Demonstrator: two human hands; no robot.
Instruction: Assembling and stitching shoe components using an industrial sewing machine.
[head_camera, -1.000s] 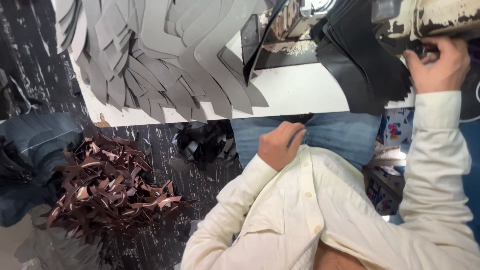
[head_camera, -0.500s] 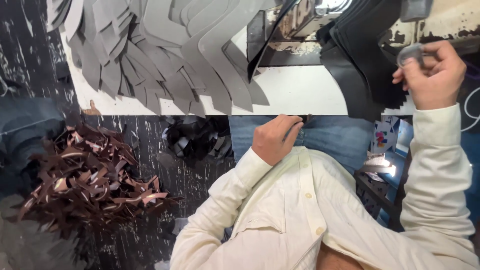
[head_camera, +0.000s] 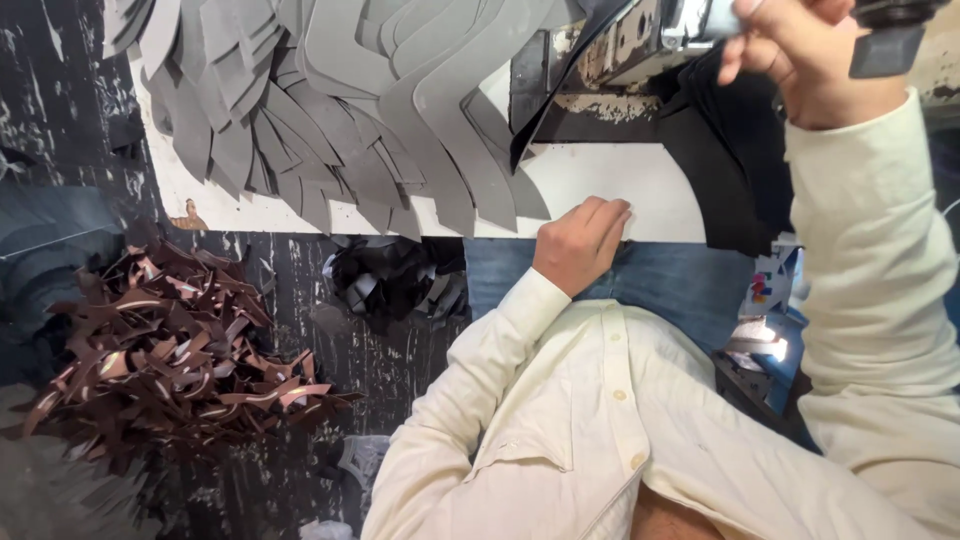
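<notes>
Fingers of the left hand, curled loosely and holding nothing, now rest on the white table edge; half a second ago that hand sat lower, against the jeans. Beyond, the right hand has risen to the frame's top, closed around a dark machine part above black sheet material; its fingertips are cut off. Small multicoloured package lies below the table. Grey cut pieces fan out farthest.
</notes>
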